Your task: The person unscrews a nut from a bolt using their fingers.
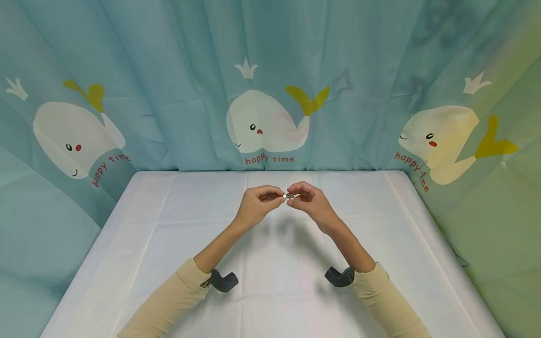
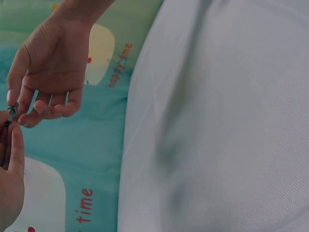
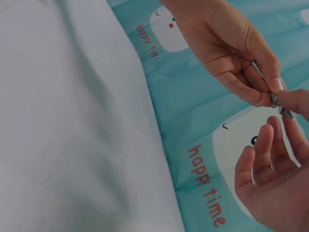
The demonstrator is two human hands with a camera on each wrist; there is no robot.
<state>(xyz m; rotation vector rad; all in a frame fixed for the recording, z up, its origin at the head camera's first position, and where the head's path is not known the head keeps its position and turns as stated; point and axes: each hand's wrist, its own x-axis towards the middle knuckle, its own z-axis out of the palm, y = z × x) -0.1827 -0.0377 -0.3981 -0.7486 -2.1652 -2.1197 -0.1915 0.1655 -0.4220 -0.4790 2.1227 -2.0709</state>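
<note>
A small metal bolt [image 1: 289, 196] is held up between my two hands, over the far half of the table. The fingertips of my left hand [image 1: 260, 203] pinch one end of it. From the other side, my right hand [image 1: 312, 203] pinches it with thumb and index finger. In the right wrist view the bolt's threaded end [image 3: 287, 114] shows between the right fingertips, with a wider metal part [image 3: 274, 99] at the left fingertips. The other fingers of the right hand [image 3: 270, 179] are spread apart and loosely bent. Fingertips hide part of the bolt.
A white cloth covers the table [image 1: 190, 244]. Behind it and at both sides hangs a blue-green curtain [image 1: 203, 126] with printed whales. Dark curved mounts [image 1: 226, 281] stick out from both sleeve cuffs.
</note>
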